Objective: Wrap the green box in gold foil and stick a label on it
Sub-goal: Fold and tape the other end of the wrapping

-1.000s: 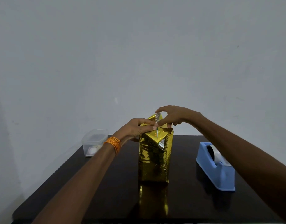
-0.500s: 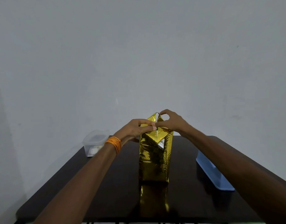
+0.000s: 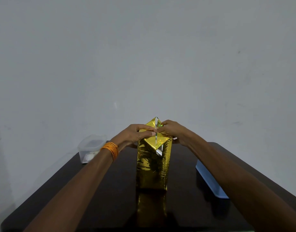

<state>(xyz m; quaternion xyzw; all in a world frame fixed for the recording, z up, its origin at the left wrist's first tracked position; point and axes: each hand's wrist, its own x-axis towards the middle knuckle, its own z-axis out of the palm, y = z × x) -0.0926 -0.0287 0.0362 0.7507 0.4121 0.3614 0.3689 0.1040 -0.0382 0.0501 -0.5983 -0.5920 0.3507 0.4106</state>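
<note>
Standing upright in the middle of a dark glossy surface (image 3: 110,190) is a tall box (image 3: 152,168) wrapped all round in crinkled, shiny gold foil (image 3: 156,143). The box's mirror image shows in the surface just in front of it. At the top of the box the foil is folded into triangular flaps. One points down the near face and another rises to a peak at the back.

The left hand (image 3: 135,133) lies over the top left edge of the box. Its fingers (image 3: 147,133) are stretched out fairly straight and pressed flat on the folded foil. The right hand (image 3: 174,131) is at the top right edge, fingers curled. Its thumb and fingertips appear to pinch the foil just below the peak. The two hands meet fingertip to fingertip over the centre fold.

A band of orange thread (image 3: 109,149) circles the left wrist.

Near the far left corner of the surface, well apart from the box, sits a clear plastic container (image 3: 89,148) with a lid on. Something white lies inside it, too indistinct to name. To the right of the box, a light blue plastic block (image 3: 209,180) rests on the surface, mostly hidden behind the right forearm. A plain grey wall (image 3: 144,56) fills the view behind.
</note>
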